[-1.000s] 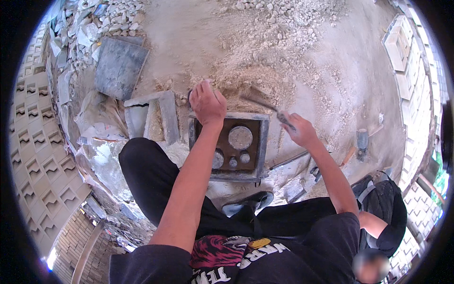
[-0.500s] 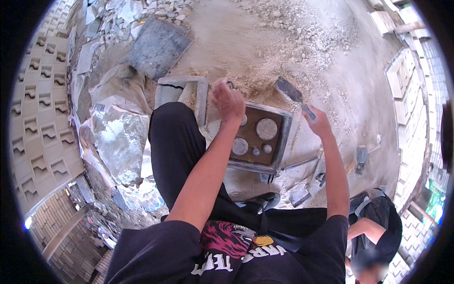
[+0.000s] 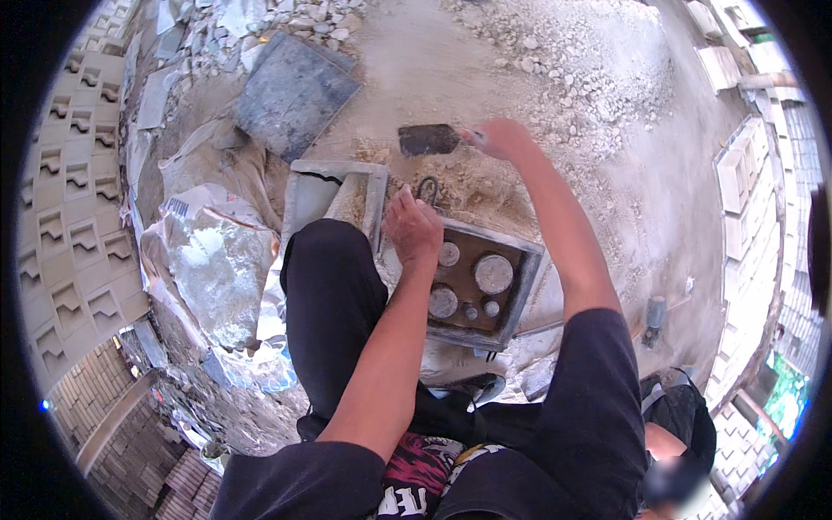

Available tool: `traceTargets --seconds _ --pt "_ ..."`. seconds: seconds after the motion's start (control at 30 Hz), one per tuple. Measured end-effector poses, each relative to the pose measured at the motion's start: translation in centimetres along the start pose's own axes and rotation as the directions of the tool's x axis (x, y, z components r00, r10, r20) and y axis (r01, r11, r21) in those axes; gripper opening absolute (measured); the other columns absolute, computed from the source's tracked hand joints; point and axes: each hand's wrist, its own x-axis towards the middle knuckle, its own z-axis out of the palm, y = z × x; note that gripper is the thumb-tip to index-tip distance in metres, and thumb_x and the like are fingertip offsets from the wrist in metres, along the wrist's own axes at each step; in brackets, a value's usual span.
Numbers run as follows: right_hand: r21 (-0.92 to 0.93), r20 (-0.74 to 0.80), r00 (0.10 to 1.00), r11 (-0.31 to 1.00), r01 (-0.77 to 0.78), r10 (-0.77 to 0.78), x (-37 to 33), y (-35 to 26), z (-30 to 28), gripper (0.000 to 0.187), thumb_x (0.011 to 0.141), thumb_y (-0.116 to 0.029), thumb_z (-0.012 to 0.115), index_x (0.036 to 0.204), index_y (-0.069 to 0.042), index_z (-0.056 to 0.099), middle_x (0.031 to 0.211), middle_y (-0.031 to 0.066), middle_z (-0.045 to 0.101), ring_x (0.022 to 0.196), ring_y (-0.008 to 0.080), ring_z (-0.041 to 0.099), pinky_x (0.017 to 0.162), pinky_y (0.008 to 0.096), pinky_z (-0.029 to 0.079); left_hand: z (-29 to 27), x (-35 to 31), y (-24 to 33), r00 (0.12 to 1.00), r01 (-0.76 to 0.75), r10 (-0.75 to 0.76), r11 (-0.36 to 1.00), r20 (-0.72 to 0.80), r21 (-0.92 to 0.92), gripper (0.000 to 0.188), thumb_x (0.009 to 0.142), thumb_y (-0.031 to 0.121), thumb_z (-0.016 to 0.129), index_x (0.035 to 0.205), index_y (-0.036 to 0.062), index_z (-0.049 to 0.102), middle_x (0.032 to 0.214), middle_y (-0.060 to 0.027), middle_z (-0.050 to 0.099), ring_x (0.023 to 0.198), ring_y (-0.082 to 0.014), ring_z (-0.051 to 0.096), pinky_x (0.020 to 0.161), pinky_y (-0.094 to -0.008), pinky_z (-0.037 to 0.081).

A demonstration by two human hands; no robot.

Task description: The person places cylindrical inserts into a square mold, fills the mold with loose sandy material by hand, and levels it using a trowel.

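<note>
As the trowel (image 3: 428,139) looks stiff yet light, the right hand (image 3: 500,139) aptly grasps its handle; whether the left hand (image 3: 413,227) grips is unclear.

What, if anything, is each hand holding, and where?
The right hand holds a trowel by its handle; whether the left hand grips anything can't be told.

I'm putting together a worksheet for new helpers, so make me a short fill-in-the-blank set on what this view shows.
1. The right hand grips the handle end of a flat-bladed ____.
2. Inside the rectangular frame, ____ round shapes show.
3. The hand nearer that frame is the person's ____ one.
4. The person's trousers are ____ in colour.

Missing words: trowel; five; left; black.
</note>
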Motion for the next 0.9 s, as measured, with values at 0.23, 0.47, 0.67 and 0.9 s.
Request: traceTargets --seconds 0.23,0.47,0.67,0.9 --pt "-0.195 0.144 0.966 0.951 0.241 -0.216 -1.8 3.1 1.4 0.066 0.091 -0.065 0.037 0.084 -0.008 0.068 0.081 0.0162 0.067 0.079 0.0353 0.065 0.069 0.0476 0.053 0.2 0.3 -0.7 1.000 0.013 -0.013 0.997 0.005 0.072 0.040 0.089 0.019 0.047 0.127 0.0058 0.048 0.125 -0.0137 0.054 0.119 -0.0314 0.049 0.097 -0.0492 0.035" --pt "-0.261 0.234 0.951 0.930 0.261 -0.201 -7.0 6.0 0.5 0.059 0.090 -0.064 0.039 0.088 -0.011 0.066 0.074 0.0156 0.065 0.072 0.0337 0.065 0.064 0.0483 0.051 -0.2 0.0 0.4 1.000 0.005 -0.006 0.995 0.006 0.099 0.038 0.089 0.018 0.045 0.125 0.0055 0.051 0.124 -0.0136 0.055 0.119 -0.0311 0.049 0.099 -0.0492 0.033" --pt "-0.423 0.311 0.937 0.860 0.286 -0.158 -14.7 14.5 -3.7 0.056 0.086 -0.066 0.044 0.087 -0.015 0.065 0.071 0.0102 0.064 0.073 0.0305 0.064 0.062 0.0442 0.050 -0.1 0.3 -0.1 0.999 -0.002 0.004 0.997 -0.032 0.080 0.038 0.089 0.018 0.045 0.124 0.0051 0.052 0.123 -0.0142 0.055 0.119 -0.0311 0.049 0.100 -0.0493 0.033" --pt "-0.410 -0.068 0.987 0.906 0.104 -0.144 -20.0 13.2 -7.4 0.027 0.089 -0.033 0.059 0.110 -0.018 0.061 0.093 0.0116 0.061 0.078 0.0286 0.064 0.064 0.0414 0.052 0.1 0.1 0.3 1.000 -0.010 0.011 0.992 -0.011 0.126 0.038 0.087 0.019 0.046 0.122 0.0046 0.052 0.121 -0.0144 0.056 0.116 -0.0314 0.050 0.096 -0.0487 0.035"
